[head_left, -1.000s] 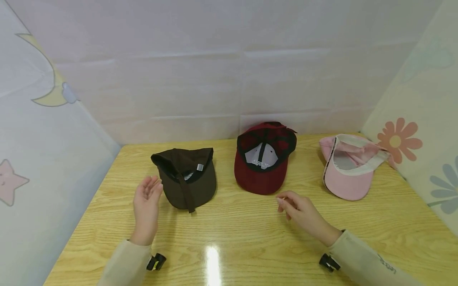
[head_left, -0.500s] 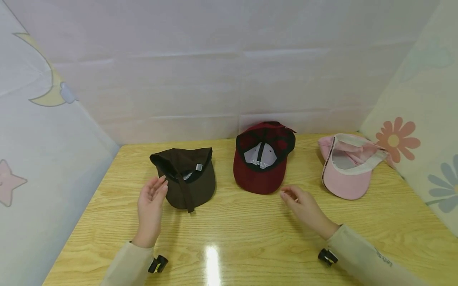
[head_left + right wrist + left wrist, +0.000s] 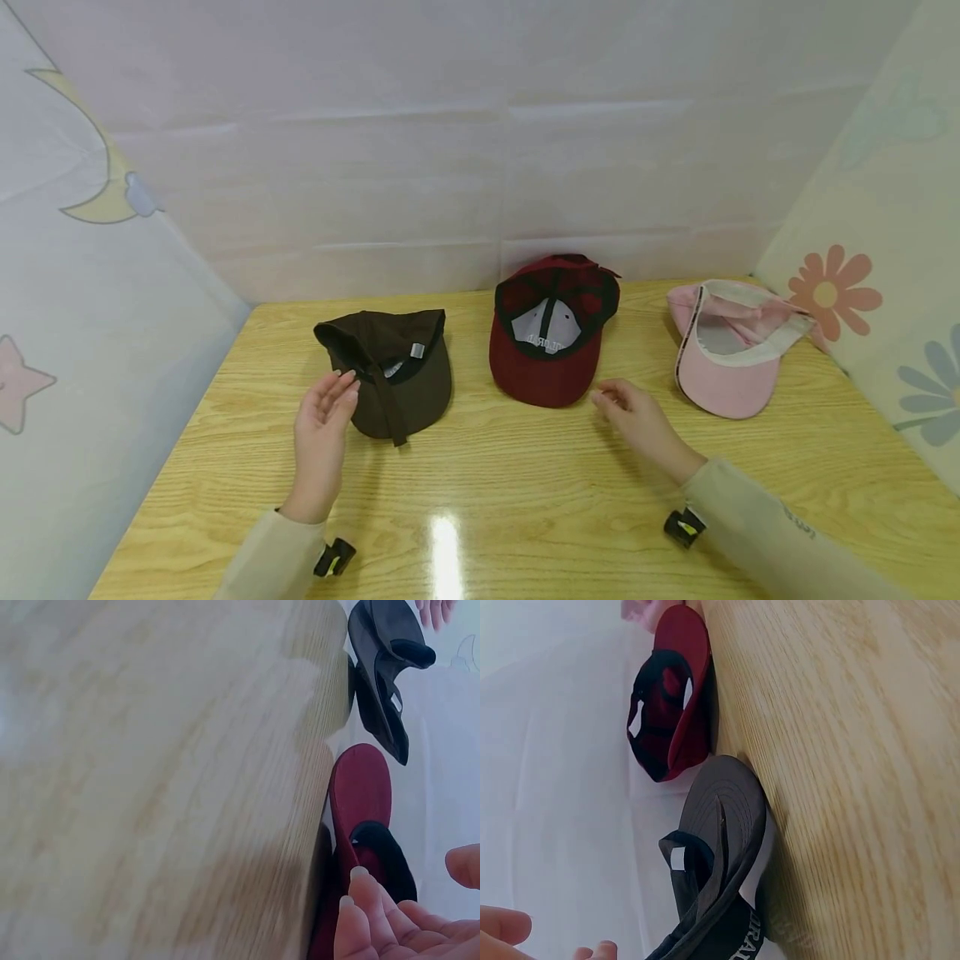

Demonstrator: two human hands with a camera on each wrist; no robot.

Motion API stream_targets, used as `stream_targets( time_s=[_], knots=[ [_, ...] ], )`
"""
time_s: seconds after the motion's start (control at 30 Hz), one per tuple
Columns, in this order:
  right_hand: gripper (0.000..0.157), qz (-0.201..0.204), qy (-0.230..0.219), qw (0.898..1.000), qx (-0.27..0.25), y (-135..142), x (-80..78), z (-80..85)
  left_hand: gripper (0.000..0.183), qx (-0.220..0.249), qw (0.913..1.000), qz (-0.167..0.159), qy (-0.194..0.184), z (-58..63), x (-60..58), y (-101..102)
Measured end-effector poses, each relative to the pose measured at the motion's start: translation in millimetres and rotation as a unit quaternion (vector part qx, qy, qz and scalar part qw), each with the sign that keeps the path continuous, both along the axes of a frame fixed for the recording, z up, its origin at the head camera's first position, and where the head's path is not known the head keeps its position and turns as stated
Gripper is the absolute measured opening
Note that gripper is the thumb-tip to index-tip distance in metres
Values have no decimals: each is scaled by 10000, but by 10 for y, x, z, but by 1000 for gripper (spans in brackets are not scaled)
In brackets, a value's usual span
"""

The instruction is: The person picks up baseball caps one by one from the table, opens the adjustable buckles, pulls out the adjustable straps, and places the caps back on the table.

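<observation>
Dark brown fabric cap: first at left in a row of three on the wood-grain table; visor toward the person, hollow of the crown showing. Crown slumped; a long matching strap crosses the visor and ends just past its rim. Small white tag inside; pale lettering on the front, only partly seen from the left wrist.

Dark red cap: middle of the row, close to the back wall, visor likewise toward the person. Crown fuller, edged in black within; whitish front lining split by a black seam tape, with lettering showing reversed.

Pink cap: right end, well apart from the red; white inner band, dark-edged trim along one side, crown folded over.

Left hand: fingers loosely bent, holding nothing, beside the brown cap's left edge. Right hand: fingers relaxed and slightly curved, nothing in grasp, at the red visor's right edge; whether it touches cannot be told.
</observation>
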State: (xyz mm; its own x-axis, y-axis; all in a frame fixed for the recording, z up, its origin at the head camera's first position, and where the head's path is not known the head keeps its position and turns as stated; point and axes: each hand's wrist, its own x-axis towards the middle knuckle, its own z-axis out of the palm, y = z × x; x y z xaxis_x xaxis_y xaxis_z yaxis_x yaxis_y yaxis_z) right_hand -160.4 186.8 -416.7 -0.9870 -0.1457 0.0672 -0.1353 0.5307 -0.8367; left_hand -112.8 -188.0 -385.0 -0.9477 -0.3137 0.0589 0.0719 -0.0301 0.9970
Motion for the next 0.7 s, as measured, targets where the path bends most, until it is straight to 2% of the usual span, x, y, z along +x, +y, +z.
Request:
stream_targets(
  time_s=[0.2, 0.7],
  knots=[
    [37, 28, -360, 9990, -249, 2, -64, -23, 44, 49, 9998, -172, -12, -5, 20, 10],
    [45, -113, -619, 9980, -51, -14, -209, -111, 39, 171, 9994, -142, -269, -23, 9, 48]
  ],
)
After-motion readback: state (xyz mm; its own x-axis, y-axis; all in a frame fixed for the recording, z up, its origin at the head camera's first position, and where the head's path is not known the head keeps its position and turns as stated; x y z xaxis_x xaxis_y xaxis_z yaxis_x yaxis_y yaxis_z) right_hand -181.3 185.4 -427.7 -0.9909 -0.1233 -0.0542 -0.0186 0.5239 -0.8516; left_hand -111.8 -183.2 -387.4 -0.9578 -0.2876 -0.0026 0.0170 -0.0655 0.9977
